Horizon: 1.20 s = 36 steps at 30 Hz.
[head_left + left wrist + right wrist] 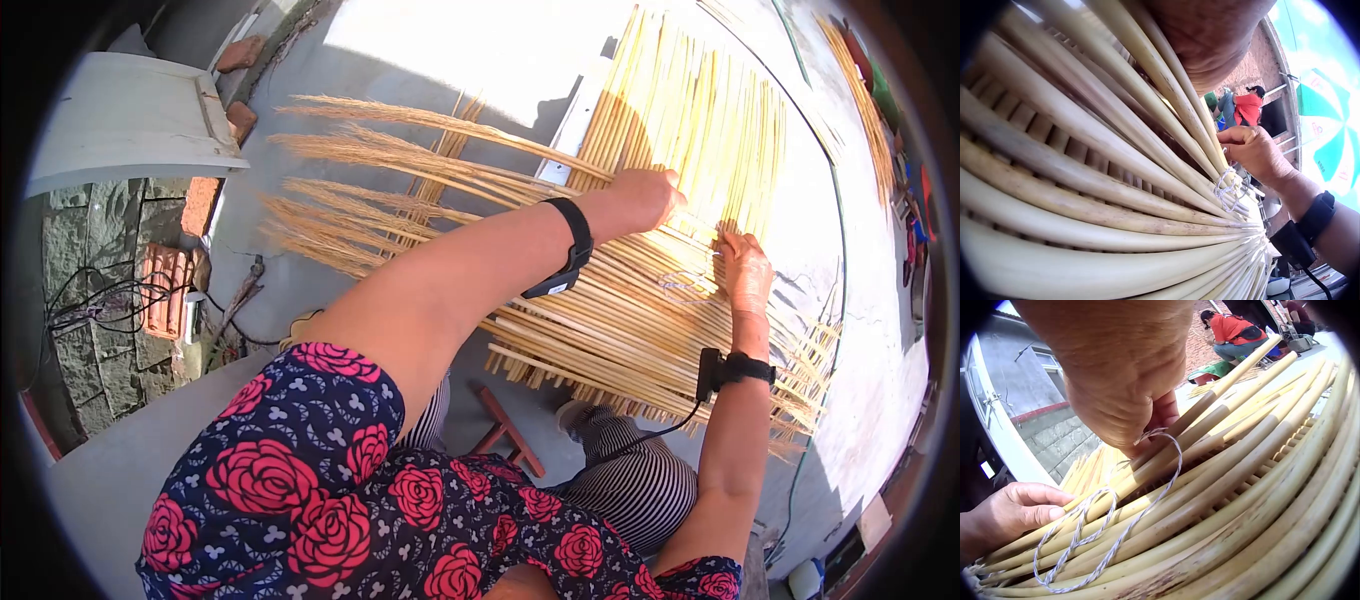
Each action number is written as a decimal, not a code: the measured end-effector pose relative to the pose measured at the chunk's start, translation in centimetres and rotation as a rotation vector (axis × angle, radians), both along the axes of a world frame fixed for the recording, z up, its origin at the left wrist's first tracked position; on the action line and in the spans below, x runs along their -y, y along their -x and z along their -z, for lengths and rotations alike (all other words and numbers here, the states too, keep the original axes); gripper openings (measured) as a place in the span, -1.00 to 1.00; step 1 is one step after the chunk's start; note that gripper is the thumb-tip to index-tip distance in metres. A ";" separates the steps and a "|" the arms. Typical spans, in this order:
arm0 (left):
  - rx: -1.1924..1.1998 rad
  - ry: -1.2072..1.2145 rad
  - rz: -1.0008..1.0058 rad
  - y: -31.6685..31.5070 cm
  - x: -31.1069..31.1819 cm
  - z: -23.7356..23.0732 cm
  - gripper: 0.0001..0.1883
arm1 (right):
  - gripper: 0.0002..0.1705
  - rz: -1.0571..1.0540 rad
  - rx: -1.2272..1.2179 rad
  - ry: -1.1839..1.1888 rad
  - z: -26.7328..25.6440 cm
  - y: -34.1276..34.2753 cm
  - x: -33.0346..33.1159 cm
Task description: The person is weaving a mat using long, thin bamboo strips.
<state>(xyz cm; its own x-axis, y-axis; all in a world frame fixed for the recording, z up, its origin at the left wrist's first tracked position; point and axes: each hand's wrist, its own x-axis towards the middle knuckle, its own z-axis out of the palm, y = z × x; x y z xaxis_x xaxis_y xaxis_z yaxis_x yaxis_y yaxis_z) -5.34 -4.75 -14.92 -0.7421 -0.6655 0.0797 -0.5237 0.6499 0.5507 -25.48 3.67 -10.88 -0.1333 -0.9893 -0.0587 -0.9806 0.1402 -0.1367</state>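
Long yellow sorghum stalks [620, 275] with brushy heads [330, 145] lie crosswise over a second layer of stalks [690, 110]. My left hand [645, 200] grips a stalk along the far side of the crosswise layer; in the right wrist view its thumb [1038, 514] lies on that stalk. My right hand [747, 270] is farther right, fingers curled down at the far edge of the layer, pinching white twine. Loops of this twine [1107, 544] lie loosely over the stalks beside the right hand [1116, 381]. Its fingertips are partly hidden behind the stalks.
A white metal bar [575, 125] lies along the left side of the stalks. A small red-brown wooden piece [508, 430] is by my legs. Beyond, a person in red [1235, 331] crouches near more stalks. A white slab [130, 120] stands at left over bricks and cables.
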 end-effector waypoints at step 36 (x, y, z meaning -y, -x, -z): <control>0.073 -0.171 -0.014 0.0 0.2 -0.6 -0.73 | -0.82 0.467 0.942 -0.225 0.4 -1.2 -2.3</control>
